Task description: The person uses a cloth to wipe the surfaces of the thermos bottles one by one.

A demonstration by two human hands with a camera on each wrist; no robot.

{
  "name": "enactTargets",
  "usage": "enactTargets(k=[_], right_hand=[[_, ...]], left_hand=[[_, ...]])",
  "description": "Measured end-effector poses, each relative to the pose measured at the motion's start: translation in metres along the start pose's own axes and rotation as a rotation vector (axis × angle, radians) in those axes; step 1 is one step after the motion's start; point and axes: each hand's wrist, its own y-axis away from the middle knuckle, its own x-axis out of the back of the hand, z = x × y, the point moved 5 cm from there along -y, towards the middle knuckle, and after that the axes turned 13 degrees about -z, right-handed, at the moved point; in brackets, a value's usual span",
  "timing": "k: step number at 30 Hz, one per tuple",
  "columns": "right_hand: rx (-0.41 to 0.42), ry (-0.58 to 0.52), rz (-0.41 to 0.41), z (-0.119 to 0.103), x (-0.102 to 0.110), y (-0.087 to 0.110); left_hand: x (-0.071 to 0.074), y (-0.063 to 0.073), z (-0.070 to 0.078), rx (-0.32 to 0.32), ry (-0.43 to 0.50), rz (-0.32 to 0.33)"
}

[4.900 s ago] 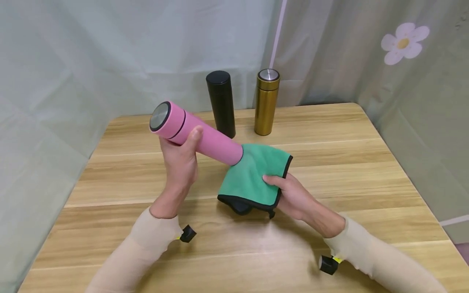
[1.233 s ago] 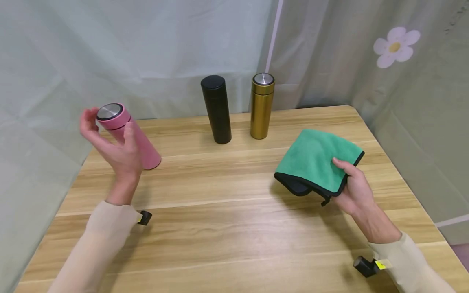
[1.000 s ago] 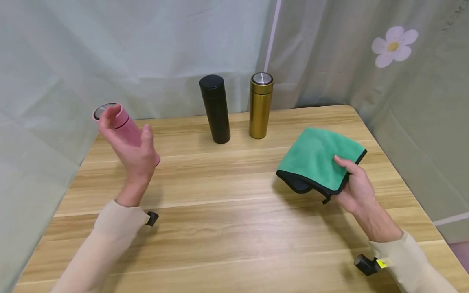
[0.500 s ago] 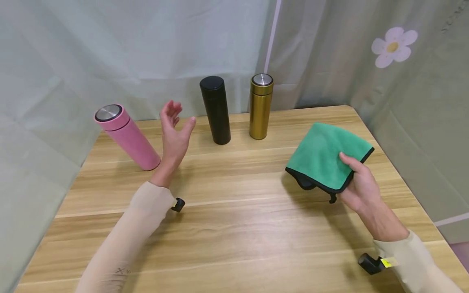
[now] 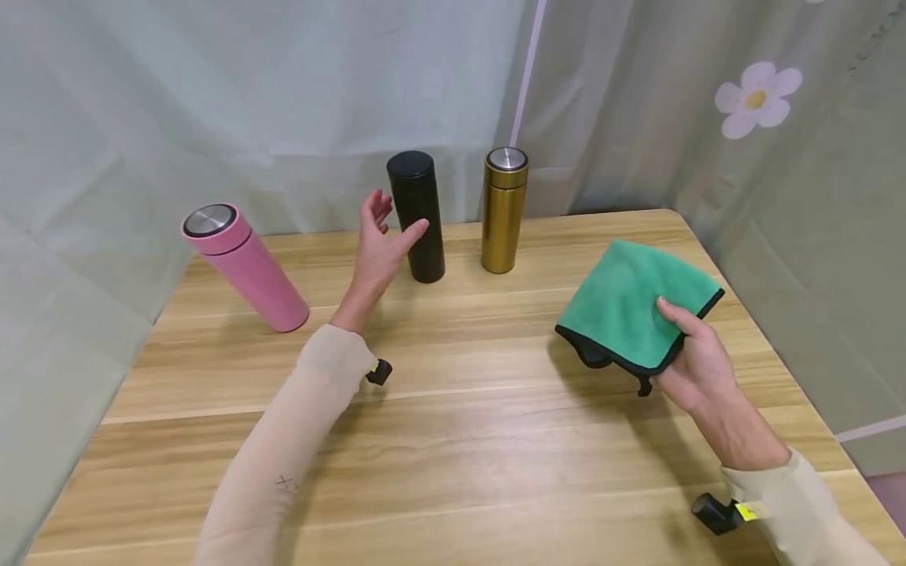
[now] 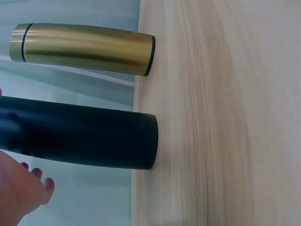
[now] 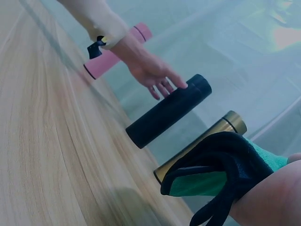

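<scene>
My left hand point(image 5: 380, 250) is at the black thermos bottle point(image 5: 418, 212), thumb in front of its side and the other fingers spread to its left, not wrapped round it. In the left wrist view the black thermos point(image 6: 84, 134) stands on the table with the fingers beside it. My right hand point(image 5: 701, 358) grips a green cloth point(image 5: 630, 299) with black edging, thumb on top, held over the right side of the table. The right wrist view shows a fold of that cloth point(image 7: 202, 182) with a dark underside and a hanging loop.
A pink thermos point(image 5: 251, 271) with a steel lid top stands at the left of the wooden table point(image 5: 453, 440). Right of the black thermos stands a gold thermos point(image 5: 504, 216), near the back edge. A pale curtain point(image 5: 283, 102) hangs behind the table.
The left hand has let go of the pink thermos, leaving it standing at the left, and moved right to the black thermos. The right hand has carried the cloth away to the right.
</scene>
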Motion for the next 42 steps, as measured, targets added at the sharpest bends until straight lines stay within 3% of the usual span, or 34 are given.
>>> enactTargets(k=[8, 13, 18, 24, 31, 42], right_hand=[[0.005, 0.001, 0.01, -0.001, 0.0, 0.0], [0.005, -0.001, 0.005, -0.001, -0.001, -0.001], [0.003, 0.006, 0.008, -0.001, -0.001, 0.0], [0.008, 0.006, -0.002, -0.002, -0.002, -0.001], [0.032, -0.007, -0.029, -0.007, -0.005, -0.005], [0.043, -0.015, -0.039, -0.011, -0.005, -0.011]], left_hand=[[-0.014, -0.017, -0.007, 0.029, -0.026, -0.026], [-0.02, -0.025, -0.009, 0.061, -0.004, -0.011], [-0.026, -0.029, -0.005, 0.049, -0.01, 0.017], [-0.028, -0.029, -0.007, 0.051, -0.007, 0.051], [-0.026, -0.03, -0.005, 0.044, -0.019, 0.042], [-0.014, -0.014, 0.003, 0.024, -0.005, 0.011]])
